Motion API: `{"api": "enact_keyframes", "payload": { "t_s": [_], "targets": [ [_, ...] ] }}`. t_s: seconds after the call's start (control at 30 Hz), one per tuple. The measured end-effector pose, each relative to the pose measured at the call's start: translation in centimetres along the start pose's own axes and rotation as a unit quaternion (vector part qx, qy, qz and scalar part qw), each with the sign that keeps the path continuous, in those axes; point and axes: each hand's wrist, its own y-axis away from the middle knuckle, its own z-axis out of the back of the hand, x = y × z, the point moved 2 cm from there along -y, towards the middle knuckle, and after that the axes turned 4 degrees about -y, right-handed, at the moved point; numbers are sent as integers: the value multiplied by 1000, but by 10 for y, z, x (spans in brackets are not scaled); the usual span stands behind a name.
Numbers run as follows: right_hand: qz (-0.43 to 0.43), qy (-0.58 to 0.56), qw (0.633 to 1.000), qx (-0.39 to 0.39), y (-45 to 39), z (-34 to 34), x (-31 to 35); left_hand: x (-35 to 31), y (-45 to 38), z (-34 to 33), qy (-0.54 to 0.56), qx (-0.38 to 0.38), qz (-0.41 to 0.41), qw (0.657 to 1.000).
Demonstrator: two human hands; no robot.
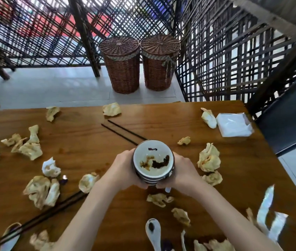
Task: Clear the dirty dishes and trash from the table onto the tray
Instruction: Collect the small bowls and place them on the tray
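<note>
A stack of dirty bowls [152, 161], white inside with dark sauce stains, is raised above the wooden table [82, 142]. My left hand [123, 171] grips its left side and my right hand [181, 172] grips its right side, fingers curled under. Several crumpled stained napkins [29, 149] are scattered over the table. One pair of dark chopsticks [123, 132] lies just beyond the bowls, another pair [35, 221] at the near left. A white ceramic spoon [153, 232] lies at the near edge. No tray is in view.
A packet of clean white tissues [234, 125] sits at the table's far right corner. A torn clear wrapper [268, 214] lies near right. Two lidded wicker baskets [138, 64] stand on the floor beyond the table, backed by dark lattice screens. A dark chair [288, 113] stands at right.
</note>
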Motion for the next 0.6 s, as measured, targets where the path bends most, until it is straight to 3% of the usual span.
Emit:
{"api": "enact_keyframes", "payload": {
  "t_s": [0.6],
  "targets": [
    [2,1,1000,12,-7,-18,-11,19,1,-16,22,-5,16,1000]
  ]
}}
